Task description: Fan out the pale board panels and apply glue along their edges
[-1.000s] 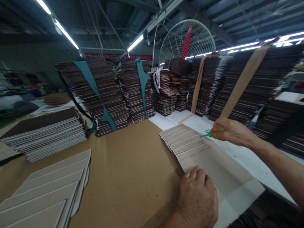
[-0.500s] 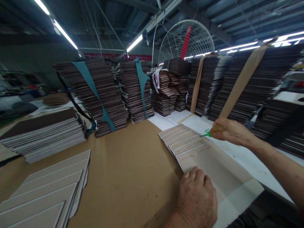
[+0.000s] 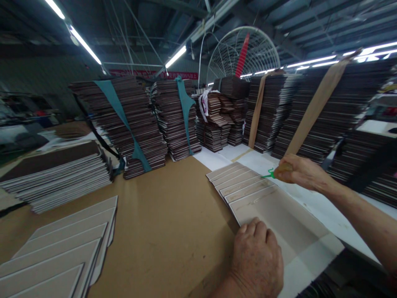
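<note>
Several beige panels (image 3: 288, 223) lie fanned out in overlapping steps, with wet-looking streaks near their exposed edges. My left hand (image 3: 259, 256) rests on the left edge of the nearest panel, its fingers curled and pressed together; what is under the fingertips is hidden. Over the right side of the fan, my right hand (image 3: 293, 169) is wrapped round a yellowish-brown bottle (image 3: 283, 172). A green nozzle (image 3: 269, 174) with a small hook points left from it, its tip at the streaked edges.
Another fan of beige panels (image 3: 71, 236) lies at the left on the brown tabletop (image 3: 161, 215). Tall stacks of dark boards (image 3: 136, 120) bound with cloth strips line the back. A low stack (image 3: 62, 174) stands at the left, and a large fan (image 3: 243, 54) is behind.
</note>
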`<state>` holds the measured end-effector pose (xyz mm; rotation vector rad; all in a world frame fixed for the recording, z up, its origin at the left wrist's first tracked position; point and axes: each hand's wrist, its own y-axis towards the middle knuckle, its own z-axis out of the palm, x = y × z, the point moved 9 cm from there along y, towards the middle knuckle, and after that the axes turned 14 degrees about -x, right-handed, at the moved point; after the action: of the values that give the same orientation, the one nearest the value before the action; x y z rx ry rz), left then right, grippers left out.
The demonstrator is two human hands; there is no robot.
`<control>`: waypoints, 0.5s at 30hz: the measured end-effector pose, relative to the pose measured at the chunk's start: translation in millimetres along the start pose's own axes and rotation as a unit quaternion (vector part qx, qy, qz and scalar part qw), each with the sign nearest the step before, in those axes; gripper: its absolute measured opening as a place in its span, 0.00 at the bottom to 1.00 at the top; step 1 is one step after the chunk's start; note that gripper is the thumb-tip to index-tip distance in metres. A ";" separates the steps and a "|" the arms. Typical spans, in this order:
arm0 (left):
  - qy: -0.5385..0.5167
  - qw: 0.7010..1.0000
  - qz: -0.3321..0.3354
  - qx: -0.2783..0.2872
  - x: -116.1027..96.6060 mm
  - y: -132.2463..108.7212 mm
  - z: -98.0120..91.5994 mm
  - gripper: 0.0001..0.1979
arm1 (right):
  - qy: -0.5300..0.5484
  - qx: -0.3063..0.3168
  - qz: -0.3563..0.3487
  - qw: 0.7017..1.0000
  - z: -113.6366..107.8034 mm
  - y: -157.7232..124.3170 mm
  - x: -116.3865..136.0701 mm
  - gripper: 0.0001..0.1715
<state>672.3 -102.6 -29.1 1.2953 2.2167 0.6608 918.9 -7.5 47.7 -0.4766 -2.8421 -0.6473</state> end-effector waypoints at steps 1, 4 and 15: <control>0.001 1.000 0.002 -0.001 -0.1 -0.1 -0.1 0.12 | 0.002 0.003 -0.001 1.000 0.7 -1.0 1.7 0.14; 0.001 1.000 0.008 -0.011 -0.7 -1.4 -0.7 0.13 | 0.014 0.017 -0.008 1.000 1.9 -5.5 12.9 0.15; -0.004 1.000 0.014 -0.022 -0.9 -1.0 0.1 0.14 | 0.138 -0.025 -0.027 0.990 0.0 -15.6 54.1 0.20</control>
<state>672.1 -103.8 -29.7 1.3074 2.1694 0.7101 863.1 -6.4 55.2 -0.2935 -2.5898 -0.7335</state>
